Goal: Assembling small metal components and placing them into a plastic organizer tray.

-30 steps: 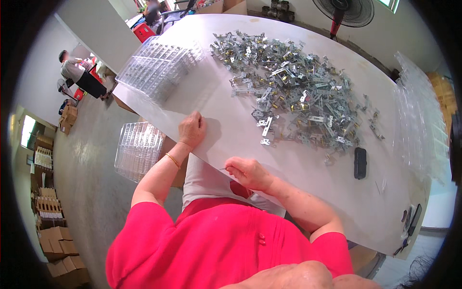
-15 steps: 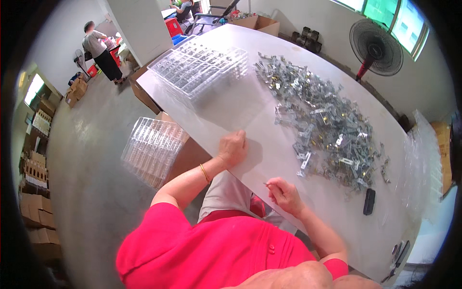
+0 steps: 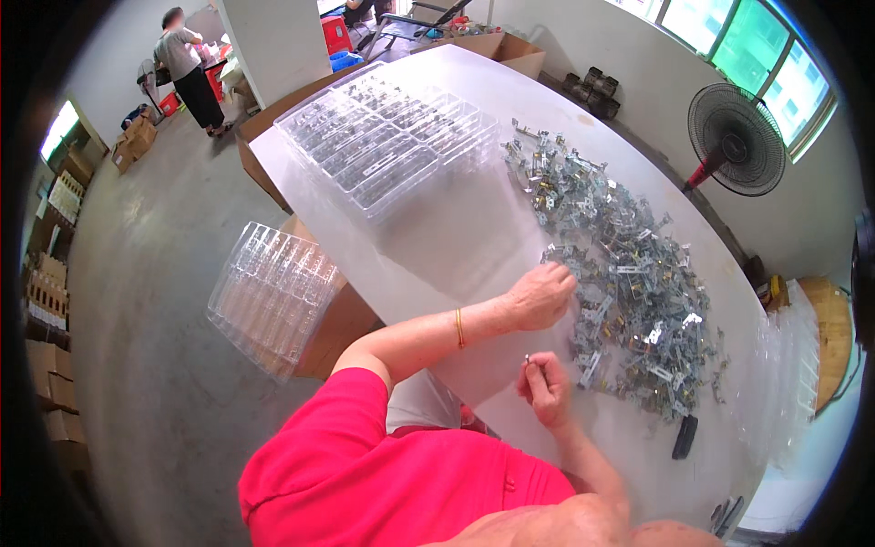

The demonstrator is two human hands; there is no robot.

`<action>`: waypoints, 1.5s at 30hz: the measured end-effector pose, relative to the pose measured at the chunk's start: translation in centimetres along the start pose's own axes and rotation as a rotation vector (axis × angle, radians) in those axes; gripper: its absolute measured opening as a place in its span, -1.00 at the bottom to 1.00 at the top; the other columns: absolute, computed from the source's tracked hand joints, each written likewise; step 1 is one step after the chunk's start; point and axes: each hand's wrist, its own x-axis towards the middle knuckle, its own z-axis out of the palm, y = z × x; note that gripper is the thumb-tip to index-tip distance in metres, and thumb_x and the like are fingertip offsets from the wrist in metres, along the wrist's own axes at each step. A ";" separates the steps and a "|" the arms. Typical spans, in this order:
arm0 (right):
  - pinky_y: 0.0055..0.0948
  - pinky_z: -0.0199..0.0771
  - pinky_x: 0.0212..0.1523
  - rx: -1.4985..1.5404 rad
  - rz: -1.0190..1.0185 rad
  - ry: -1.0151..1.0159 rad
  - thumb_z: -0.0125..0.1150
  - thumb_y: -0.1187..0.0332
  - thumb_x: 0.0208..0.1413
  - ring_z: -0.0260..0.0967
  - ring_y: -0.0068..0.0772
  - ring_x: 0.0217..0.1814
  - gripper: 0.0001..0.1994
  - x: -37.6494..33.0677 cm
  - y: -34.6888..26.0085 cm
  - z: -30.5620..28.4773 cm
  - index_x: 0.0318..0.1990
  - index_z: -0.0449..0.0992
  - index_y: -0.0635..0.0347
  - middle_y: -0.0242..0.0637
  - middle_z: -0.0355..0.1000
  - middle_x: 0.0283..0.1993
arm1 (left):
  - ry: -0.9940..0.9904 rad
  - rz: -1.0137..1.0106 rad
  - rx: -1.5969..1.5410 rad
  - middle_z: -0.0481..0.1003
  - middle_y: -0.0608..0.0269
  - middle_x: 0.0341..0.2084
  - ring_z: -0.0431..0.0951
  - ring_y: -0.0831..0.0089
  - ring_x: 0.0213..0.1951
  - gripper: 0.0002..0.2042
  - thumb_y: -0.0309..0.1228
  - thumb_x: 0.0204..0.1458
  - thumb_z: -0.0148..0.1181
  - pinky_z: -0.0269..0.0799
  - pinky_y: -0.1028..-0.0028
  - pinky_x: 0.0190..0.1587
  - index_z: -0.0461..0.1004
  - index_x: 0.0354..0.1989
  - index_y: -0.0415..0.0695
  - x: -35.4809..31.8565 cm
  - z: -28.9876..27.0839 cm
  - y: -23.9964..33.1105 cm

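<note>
A long heap of small silver metal parts [image 3: 629,283] lies across the white table [image 3: 456,237]. My left hand [image 3: 541,296] reaches over the table with curled fingers, its fingertips at the near edge of the heap. My right hand [image 3: 545,387] is closer to me, pinching a tiny light piece between thumb and forefinger. A gold bracelet sits on my left wrist. I wear a red shirt.
A stack of clear plastic compartment trays [image 3: 387,137] rests at the table's far left. More clear trays [image 3: 273,292] sit on a cardboard box beside the table. A black flat object [image 3: 684,438] lies near the front edge. A floor fan [image 3: 734,137] stands right; a person [image 3: 187,64] stands far off.
My left hand moved from the bare table surface to the edge of the metal heap. My right hand lifted a little and now pinches a small piece. The view swung leftward.
</note>
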 end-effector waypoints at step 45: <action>-0.58 0.16 -0.59 -0.265 -0.186 0.693 0.10 0.34 0.31 0.15 -0.72 -0.62 -0.87 4.2 -1.1 -1.4 -0.13 0.39 0.18 -0.49 0.30 -0.62 | -0.169 -0.329 -0.886 0.39 0.41 -0.58 0.30 0.70 -0.57 -0.81 -0.31 0.24 0.11 0.21 0.62 -0.57 0.41 -0.25 -0.20 -0.5 -1.0 -0.1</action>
